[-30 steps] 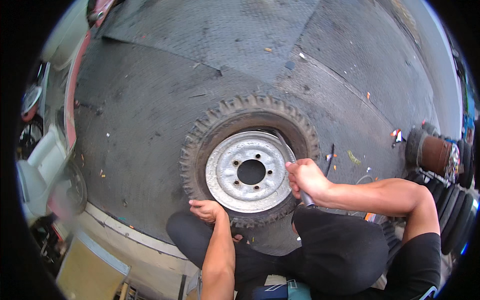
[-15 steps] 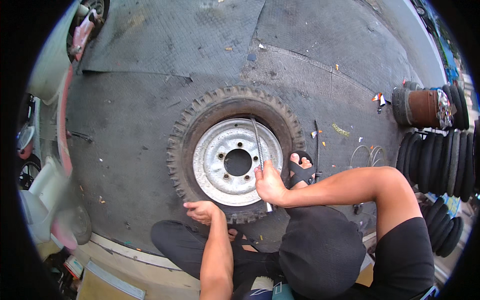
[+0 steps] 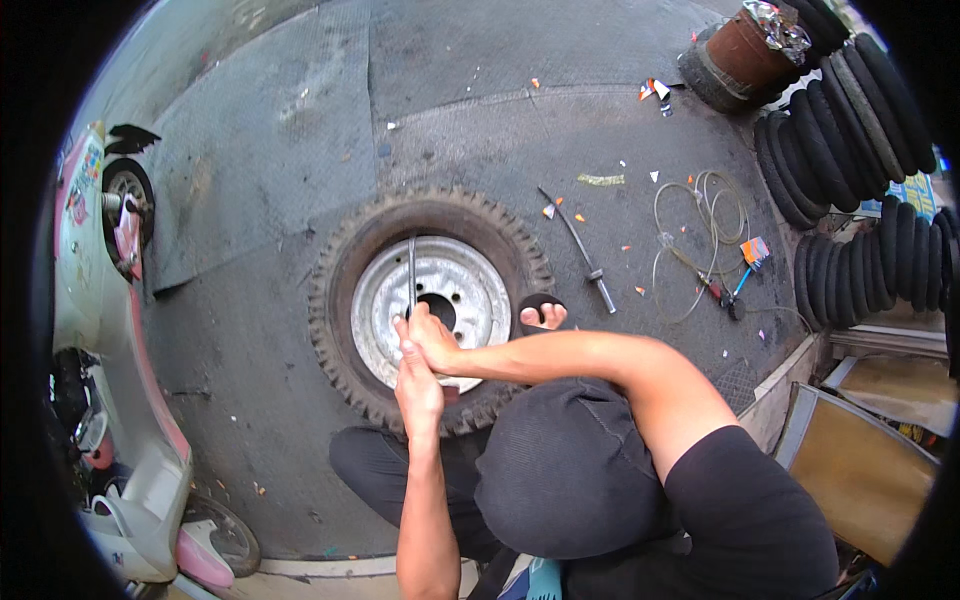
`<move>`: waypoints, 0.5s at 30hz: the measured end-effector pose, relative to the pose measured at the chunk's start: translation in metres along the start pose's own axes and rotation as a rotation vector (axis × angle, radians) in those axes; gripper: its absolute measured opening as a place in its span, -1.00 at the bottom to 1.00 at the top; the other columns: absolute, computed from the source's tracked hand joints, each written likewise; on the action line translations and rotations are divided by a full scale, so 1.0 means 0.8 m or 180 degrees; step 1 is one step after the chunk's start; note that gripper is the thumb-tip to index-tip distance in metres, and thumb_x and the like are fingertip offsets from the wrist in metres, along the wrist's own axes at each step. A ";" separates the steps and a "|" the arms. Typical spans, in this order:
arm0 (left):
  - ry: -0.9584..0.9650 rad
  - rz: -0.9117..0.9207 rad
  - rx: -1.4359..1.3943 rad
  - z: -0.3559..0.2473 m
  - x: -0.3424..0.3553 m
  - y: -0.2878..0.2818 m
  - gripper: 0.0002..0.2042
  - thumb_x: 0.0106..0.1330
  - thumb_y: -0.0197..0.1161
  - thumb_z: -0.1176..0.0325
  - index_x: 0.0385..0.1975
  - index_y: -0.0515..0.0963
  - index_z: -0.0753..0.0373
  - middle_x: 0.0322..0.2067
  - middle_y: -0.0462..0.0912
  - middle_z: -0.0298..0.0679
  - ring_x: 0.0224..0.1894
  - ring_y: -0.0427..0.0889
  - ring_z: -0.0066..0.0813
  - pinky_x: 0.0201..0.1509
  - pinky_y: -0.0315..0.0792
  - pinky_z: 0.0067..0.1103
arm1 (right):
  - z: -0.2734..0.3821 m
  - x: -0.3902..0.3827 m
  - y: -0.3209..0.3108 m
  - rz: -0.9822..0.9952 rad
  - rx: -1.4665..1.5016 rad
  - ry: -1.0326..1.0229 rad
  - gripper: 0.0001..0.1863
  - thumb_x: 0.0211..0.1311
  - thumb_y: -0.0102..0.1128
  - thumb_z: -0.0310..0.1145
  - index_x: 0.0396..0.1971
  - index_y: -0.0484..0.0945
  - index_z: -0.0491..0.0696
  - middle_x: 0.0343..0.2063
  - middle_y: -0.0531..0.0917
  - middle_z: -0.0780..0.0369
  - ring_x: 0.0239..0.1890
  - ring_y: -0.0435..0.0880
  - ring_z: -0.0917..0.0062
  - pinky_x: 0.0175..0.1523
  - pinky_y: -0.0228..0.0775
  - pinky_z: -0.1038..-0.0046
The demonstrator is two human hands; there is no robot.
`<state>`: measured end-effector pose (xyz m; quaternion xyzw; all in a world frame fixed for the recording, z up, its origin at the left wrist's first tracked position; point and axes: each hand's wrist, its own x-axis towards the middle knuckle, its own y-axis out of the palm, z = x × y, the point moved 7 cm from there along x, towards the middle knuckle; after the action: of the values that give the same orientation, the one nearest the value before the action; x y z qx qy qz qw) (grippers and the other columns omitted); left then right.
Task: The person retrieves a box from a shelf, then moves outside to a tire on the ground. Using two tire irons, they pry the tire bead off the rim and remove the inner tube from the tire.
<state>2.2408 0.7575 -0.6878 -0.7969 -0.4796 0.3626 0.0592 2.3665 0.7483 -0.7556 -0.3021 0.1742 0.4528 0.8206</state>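
A knobby tyre (image 3: 332, 300) lies flat round a scuffed silver wheel rim (image 3: 485, 310). A metal lever bar (image 3: 412, 265) stands over the rim, its far tip at the rim's upper edge where it meets the tyre. My right hand (image 3: 436, 340) grips the bar over the hub. My left hand (image 3: 415, 385) is closed on the bar too, just below and against my right hand, thumb pointing up; some of its fingers are hidden. My sandaled foot (image 3: 543, 316) rests beside the tyre's right side.
A second bar (image 3: 575, 243) and a coiled air hose (image 3: 658, 220) lie right on the mat. Stacked tyres (image 3: 840, 130) and a rusty drum (image 3: 735, 62) stand at the right, yellowish panels (image 3: 850, 470) lower right. A white-and-pink scooter (image 3: 140, 420) runs along the left.
My left hand has left the tyre's near edge and joined my right hand on the bar. The bar and my right hand have moved left across the rim. The view has turned.
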 end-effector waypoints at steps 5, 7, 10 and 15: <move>0.0544 0.0084 0.1524 -0.053 0.022 -0.035 -0.49 0.70 -0.05 -0.09 -0.07 0.66 0.26 -0.24 0.76 0.24 -0.10 0.70 0.43 -0.03 0.52 0.10 | -0.014 0.033 -0.212 -0.1152 -0.0411 -0.1436 -0.73 0.55 0.17 -0.17 -0.13 0.67 -0.07 -0.29 0.75 -0.02 -0.20 0.76 -0.04 -0.06 0.60 -0.02; 0.0598 0.0284 0.1501 -0.047 0.039 -0.050 -0.56 0.70 0.02 -0.01 -0.09 0.62 0.29 -0.28 0.73 0.25 -0.12 0.69 0.43 -0.09 0.50 0.08 | -0.097 0.029 -0.344 -0.2584 -0.1980 -0.0388 -0.62 0.48 0.28 -0.12 -0.05 0.61 -0.18 -0.09 0.72 -0.09 0.02 0.74 0.01 0.10 0.60 0.00; 0.0342 0.0628 0.1425 -0.034 0.053 -0.049 -0.60 0.69 0.05 0.06 -0.14 0.58 0.34 -0.31 0.70 0.30 -0.11 0.68 0.45 -0.10 0.49 0.06 | -0.248 0.042 -0.404 -0.1558 -0.2841 0.1044 -0.41 0.35 0.45 -0.06 0.13 0.48 -0.20 0.11 0.61 -0.11 0.26 0.59 -0.06 0.26 0.53 -0.07; -0.0009 0.0680 0.1244 -0.052 0.049 -0.040 -0.56 0.70 0.06 0.06 -0.20 0.63 0.38 -0.35 0.73 0.22 -0.16 0.77 0.30 -0.11 0.55 -0.08 | -0.304 0.087 -0.438 -0.1063 -0.2200 0.0730 -0.60 0.19 0.39 -0.38 -0.10 0.46 -0.29 -0.13 0.70 -0.25 0.01 0.71 -0.24 0.14 0.55 -0.11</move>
<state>2.2550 0.8166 -0.6635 -0.8160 -0.3131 0.4541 0.1731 2.6973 0.4913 -0.8599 -0.6331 0.0505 0.3085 0.7082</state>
